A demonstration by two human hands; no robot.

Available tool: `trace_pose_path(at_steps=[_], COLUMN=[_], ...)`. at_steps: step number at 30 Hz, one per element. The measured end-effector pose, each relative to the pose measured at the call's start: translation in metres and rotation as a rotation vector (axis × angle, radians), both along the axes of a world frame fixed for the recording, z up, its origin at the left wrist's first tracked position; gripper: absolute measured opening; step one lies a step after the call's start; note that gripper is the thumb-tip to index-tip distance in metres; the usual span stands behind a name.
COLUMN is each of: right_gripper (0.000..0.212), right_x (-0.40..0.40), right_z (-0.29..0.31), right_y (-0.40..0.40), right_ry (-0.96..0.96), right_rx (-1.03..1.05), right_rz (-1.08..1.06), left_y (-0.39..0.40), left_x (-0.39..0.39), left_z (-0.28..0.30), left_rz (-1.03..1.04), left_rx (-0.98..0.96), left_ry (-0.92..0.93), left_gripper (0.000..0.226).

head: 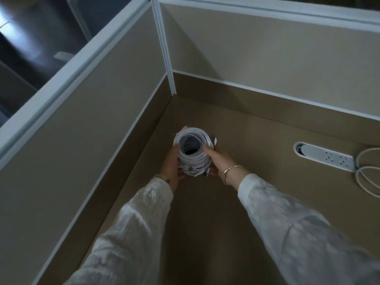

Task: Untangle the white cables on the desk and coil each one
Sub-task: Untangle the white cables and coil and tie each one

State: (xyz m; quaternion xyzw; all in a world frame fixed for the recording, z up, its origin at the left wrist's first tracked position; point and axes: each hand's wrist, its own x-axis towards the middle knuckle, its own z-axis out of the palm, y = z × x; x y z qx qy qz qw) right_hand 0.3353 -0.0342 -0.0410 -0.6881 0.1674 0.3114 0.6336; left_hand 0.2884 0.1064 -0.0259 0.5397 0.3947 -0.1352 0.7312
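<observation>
Both arms, in loose white textured sleeves, reached forward and converged near the far left corner of the brown bench (257, 202). The left hand (171, 164) stood on edge against the left side of the tall stack of coiled white cables (194, 153), palm inward, its fingers wrapped around the stack's far side and mostly hidden behind it. The right hand (218, 159) pressed the right side, fingers (206, 149) extended along the coils toward the top rim, the thumb low near the base. A thin gold bangle (229, 172) circled the right wrist. So the stack was clasped between the two hands, the left curled round it and the right held flat against it.

The stack stood upright on the bench, its hollow centre facing the camera, with a few loose cable ends sticking out at the top and at the base.

The stack sat near the corner where the tan partition panels (267, 54) with white trim met; the left panel ran close beside the left arm. To the right, well apart from the hands, a grey oval socket strip (327, 156) lay set into the bench, with a separate white cord (368, 175) looped beside it at the frame's edge. Bare bench surface stretched between the arms and toward the viewer.
</observation>
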Motion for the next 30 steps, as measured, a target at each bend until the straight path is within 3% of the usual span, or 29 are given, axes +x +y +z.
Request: trace_pose_path(at_steps=[8,15,30], right_gripper=[0.058,0.06,0.074], right_x=[0.087,0.136,0.152], right_z=[0.003,0.003,0.007], right_y=[0.048,0.079,0.094], right_ry=[0.001,0.055,-0.002], right_rx=[-0.033,0.032,0.046], right_rz=[-0.009,-0.094,-0.137], left_y=[0.045,0.062,0.069], left_x=[0.087,0.129,0.159], left_z=[-0.006,-0.004,-0.01], left_rz=[0.005,0.067,0.185], left_rx=[0.071,0.025,0.043], left_ry=[-0.089,-0.181,-0.284], left_gripper=[0.05,0.048,0.048])
